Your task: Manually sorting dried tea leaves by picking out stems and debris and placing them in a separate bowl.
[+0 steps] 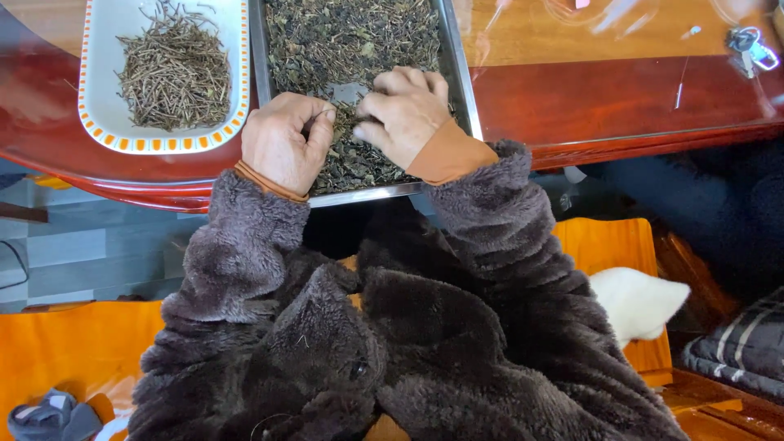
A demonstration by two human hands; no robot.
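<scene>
Both hands down in the metal tray (464, 98) of dried leaves (343, 37), left hand (282, 143) pinching a thin stem, right hand (404, 114) curled with its grip hidden, stems plate (237, 98) left, cut off.

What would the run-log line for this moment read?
left hand: fingers pinching dried leaves | right hand: fingers on leaves | metal tray: on table | plate of stems: left of tray
</scene>
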